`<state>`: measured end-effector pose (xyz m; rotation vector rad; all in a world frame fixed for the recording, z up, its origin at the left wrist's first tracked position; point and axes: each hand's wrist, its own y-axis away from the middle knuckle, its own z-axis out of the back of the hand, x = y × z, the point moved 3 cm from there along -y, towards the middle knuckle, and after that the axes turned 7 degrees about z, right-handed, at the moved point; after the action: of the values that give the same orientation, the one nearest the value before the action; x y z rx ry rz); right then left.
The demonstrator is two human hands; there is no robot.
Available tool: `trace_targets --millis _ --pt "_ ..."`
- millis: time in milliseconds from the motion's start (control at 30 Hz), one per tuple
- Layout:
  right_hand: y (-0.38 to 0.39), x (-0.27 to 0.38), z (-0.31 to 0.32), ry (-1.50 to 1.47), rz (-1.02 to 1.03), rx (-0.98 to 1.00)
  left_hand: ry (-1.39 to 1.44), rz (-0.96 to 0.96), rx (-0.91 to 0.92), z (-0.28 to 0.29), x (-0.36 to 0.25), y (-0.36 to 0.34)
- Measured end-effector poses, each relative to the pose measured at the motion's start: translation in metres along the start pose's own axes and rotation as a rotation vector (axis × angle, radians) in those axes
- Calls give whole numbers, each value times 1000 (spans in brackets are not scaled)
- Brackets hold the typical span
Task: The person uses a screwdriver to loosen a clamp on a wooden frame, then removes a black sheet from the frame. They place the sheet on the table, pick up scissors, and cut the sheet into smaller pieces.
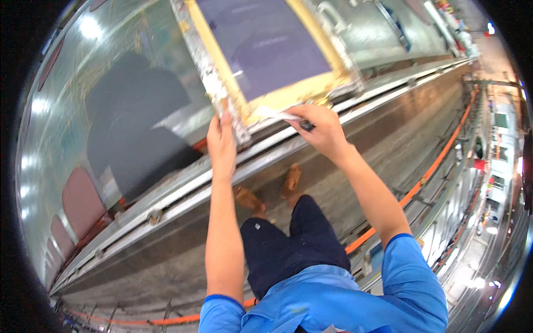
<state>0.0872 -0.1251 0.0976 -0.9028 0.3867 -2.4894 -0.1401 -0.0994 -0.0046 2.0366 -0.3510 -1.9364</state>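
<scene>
A screen frame (185, 18) with purple mesh, a yellow inner border and a paint-spattered metal edge lies tilted over the long glass-like table (141, 39). My left hand (221, 143) is closed on the frame's near left corner. My right hand (323, 130) grips a pale, flat tool (276, 114) with a black handle, held at the yellow band along the frame's near edge; the exact shape of the tool's tip is blurred. A large dark panel (125, 111) lies on the table left of the frame.
Several maroon panels (80, 197) line the table's left part. A metal rail (154, 197) runs along its near edge. Small items (393, 25) lie at the upper right. An orange strip (413, 194) runs behind me, and a lit work hall stretches away at the right.
</scene>
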Motion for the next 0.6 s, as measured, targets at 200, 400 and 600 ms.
trace_targets --millis 200,400,600 --pt "-3 -187 124 -111 -561 -344 -214 -10 2 -14 -25 11" --pt "-38 -417 184 523 -484 -200 -766 81 -239 -11 -31 14" --pt "-81 -432 148 901 -289 56 -936 -94 -476 -7 -29 9"
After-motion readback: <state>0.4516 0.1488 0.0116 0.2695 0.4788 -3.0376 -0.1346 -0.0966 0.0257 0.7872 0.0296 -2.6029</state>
